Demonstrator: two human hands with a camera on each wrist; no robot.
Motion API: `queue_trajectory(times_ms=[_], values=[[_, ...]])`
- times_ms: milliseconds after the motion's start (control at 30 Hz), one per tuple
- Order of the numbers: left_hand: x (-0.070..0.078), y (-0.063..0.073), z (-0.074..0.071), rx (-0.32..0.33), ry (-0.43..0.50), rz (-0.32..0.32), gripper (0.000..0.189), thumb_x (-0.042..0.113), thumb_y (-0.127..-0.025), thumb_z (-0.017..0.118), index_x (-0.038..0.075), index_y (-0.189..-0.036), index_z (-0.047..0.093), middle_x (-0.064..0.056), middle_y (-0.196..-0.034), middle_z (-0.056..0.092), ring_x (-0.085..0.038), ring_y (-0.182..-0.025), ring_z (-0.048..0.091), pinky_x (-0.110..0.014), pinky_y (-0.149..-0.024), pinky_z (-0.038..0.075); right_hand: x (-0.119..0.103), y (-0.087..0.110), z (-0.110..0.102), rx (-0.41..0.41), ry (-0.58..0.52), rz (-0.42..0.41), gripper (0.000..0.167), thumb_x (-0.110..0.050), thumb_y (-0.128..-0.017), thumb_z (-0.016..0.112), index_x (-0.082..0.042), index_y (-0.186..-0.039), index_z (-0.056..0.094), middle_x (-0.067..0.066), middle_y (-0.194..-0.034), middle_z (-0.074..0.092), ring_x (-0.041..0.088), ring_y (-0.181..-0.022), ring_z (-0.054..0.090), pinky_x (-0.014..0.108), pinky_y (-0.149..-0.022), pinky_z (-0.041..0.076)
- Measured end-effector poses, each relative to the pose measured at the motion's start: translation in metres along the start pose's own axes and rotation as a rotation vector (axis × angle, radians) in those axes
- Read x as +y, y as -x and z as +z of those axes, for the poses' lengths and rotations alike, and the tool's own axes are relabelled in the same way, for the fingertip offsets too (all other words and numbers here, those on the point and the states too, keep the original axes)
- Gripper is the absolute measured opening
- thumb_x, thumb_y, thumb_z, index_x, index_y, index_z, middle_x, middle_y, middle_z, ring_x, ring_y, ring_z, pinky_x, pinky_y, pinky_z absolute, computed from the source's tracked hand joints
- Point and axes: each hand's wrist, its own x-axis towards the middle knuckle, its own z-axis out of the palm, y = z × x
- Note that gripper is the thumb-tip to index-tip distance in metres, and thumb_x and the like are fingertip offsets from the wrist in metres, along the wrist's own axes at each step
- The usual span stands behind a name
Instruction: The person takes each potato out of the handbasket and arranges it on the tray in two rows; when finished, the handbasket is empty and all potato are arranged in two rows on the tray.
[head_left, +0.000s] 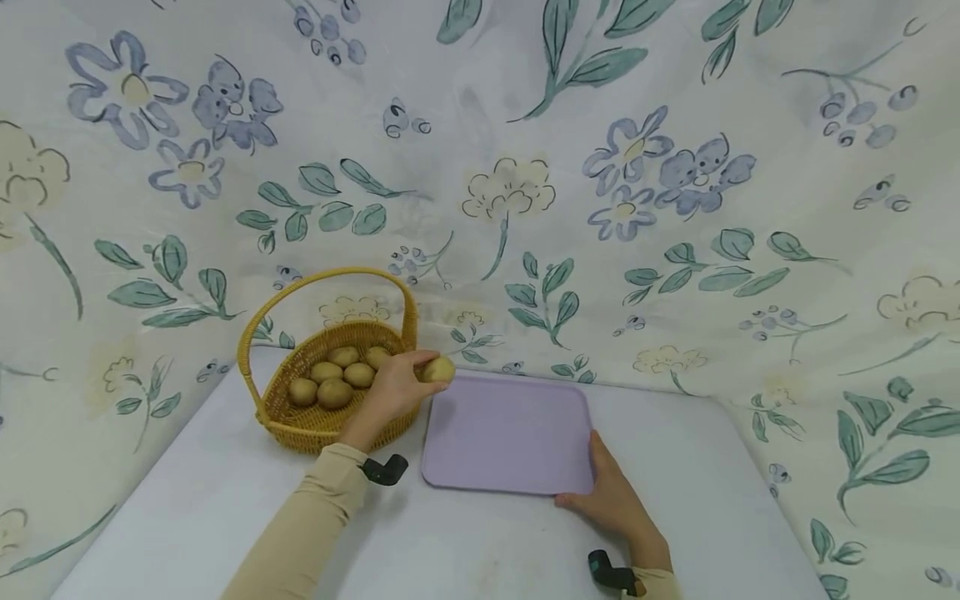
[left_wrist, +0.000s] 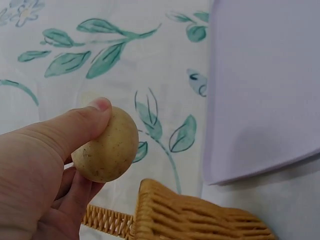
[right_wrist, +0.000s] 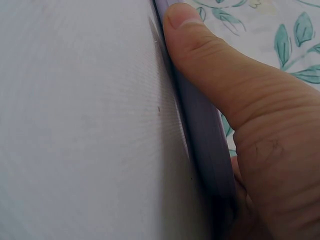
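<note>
Between thumb and fingers my left hand (head_left: 392, 389) pinches a small yellow potato (left_wrist: 106, 145), held up by the right rim of a wicker basket (head_left: 303, 437). Inside the basket lie several more potatoes (head_left: 334, 393), partly hidden by that hand. To the right of the basket a pale purple tray (head_left: 510, 437) lies flat on the table. My right hand (head_left: 611, 496) grips the tray's near right corner, its thumb along the front edge and its fingers on the right side. In the right wrist view the thumb (right_wrist: 200, 45) presses against the tray's side wall.
The basket's tall arched handle (head_left: 337, 273) rises above the potatoes. A white table (head_left: 480, 542) carries everything, and a floral cloth (head_left: 510, 200) hangs behind it and at both sides.
</note>
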Motion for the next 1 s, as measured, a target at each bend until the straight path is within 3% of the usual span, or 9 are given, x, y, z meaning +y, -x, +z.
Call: queue_trajectory(times_ms=[167,500,700,1000], values=[[0.003,-0.004,0.005,0.024,-0.050,0.011,0.062,0.039,-0.086,0.083,0.015,-0.139,0.065,-0.013,-0.143,0.063,-0.035,-0.134,0.057,-0.053,-0.109,0.050,-0.004,-0.001,-0.003,0.000,0.005,0.011,0.142,-0.056,-0.068,0.089,0.007,-0.161,0.003,0.026,-0.170,0.005,0.044,-0.157,0.010,0.056,-0.128,0.015],[0.006,-0.009,0.014,0.025,-0.011,0.044,0.059,0.032,-0.085,0.084,0.009,-0.136,0.066,-0.014,-0.138,0.067,-0.035,-0.122,0.065,-0.050,-0.099,0.056,0.000,-0.004,0.000,0.004,0.008,0.012,0.143,-0.058,-0.067,0.089,0.007,-0.161,0.003,0.025,-0.170,0.006,0.044,-0.157,0.011,0.055,-0.129,0.015],[0.006,-0.012,0.025,0.050,0.010,0.045,0.058,0.030,-0.084,0.086,0.008,-0.134,0.068,-0.013,-0.136,0.068,-0.035,-0.128,0.062,-0.052,-0.106,0.053,0.000,-0.002,0.001,0.003,0.004,0.005,0.143,-0.057,-0.066,0.090,0.008,-0.160,0.003,0.027,-0.169,0.006,0.045,-0.157,0.011,0.056,-0.128,0.015],[0.006,-0.014,0.039,0.119,0.027,0.052,0.054,0.023,-0.082,0.087,0.002,-0.129,0.070,-0.018,-0.129,0.071,-0.036,-0.123,0.065,-0.049,-0.104,0.054,0.001,-0.002,0.003,0.004,0.014,0.000,0.143,-0.058,-0.067,0.089,0.008,-0.161,0.003,0.026,-0.170,0.005,0.044,-0.157,0.011,0.055,-0.128,0.016]])
